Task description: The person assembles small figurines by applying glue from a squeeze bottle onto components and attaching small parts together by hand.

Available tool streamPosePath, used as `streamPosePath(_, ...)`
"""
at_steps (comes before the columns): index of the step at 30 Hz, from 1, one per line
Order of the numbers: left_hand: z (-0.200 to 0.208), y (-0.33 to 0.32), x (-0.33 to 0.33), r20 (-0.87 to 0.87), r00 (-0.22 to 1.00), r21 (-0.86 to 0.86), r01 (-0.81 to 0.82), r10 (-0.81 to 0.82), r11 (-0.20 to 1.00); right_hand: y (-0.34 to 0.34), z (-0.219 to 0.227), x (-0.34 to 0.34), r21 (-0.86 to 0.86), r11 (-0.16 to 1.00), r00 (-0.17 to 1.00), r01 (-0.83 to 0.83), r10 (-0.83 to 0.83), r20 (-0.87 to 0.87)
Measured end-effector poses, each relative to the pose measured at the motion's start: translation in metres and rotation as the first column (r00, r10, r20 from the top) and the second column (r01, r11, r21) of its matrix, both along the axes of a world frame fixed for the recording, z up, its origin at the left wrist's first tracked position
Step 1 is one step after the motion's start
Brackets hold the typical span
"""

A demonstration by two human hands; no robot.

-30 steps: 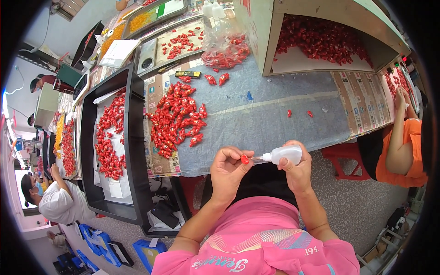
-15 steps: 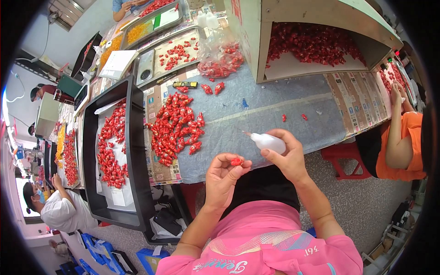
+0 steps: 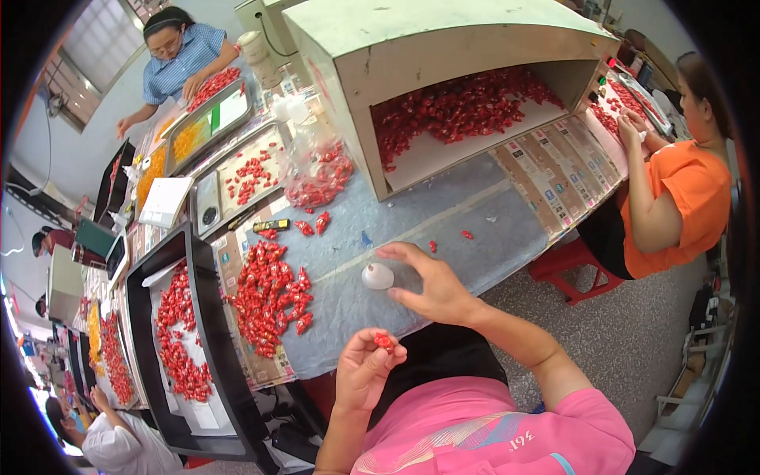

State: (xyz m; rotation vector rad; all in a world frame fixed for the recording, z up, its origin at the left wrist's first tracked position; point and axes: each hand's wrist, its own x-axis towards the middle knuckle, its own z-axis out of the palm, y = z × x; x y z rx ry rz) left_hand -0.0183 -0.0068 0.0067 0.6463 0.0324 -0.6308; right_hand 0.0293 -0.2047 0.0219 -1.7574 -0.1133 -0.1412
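Note:
My left hand pinches a small shiny red plastic piece between thumb and fingertips, just off the table's front edge. A small white squeeze bottle with a thin tip stands on the blue-grey table cover. Beside it, on its right, my right hand is open, thumb and fingers spread apart; whether a fingertip still touches the bottle is hard to tell. To the left lies a heap of similar red pieces, and two small red bits are on the cover farther right.
A metal cabinet with a pile of red pieces stands at the back. Left are a black tray, a metal tray and a plastic bag of red pieces. Co-workers sit right, far left and across.
My right hand has put the squeeze bottle down on the table and opened beside it. My left hand still pinches the red piece. The whole view has shifted as my head moved.

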Motion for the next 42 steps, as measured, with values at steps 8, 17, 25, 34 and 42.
streamPosePath(8,0.003,-0.009,-0.002,0.054,0.998,0.122,0.025,-0.032,0.992,-0.108,0.002,0.093,-0.492,0.768,0.887,0.410,-0.211,0.410)
streamPosePath(17,0.004,-0.013,-0.008,0.049,0.998,0.133,0.020,-0.026,0.991,-0.128,-0.029,0.186,-0.660,0.654,0.929,0.370,-0.246,0.276)
streamPosePath(25,0.007,-0.011,-0.009,0.039,0.999,0.141,0.015,-0.021,0.990,-0.127,-0.025,0.154,-0.533,0.691,0.823,0.489,-0.162,0.545)
streamPosePath(34,0.007,-0.017,0.004,0.084,0.994,0.158,-0.076,0.063,0.985,-0.072,0.018,0.016,0.148,0.989,0.989,0.018,0.004,-0.146)
streamPosePath(42,0.007,-0.019,0.005,0.072,0.995,0.187,-0.080,0.067,0.979,-0.021,0.001,-0.057,0.599,0.798,0.901,-0.059,0.301,-0.312)
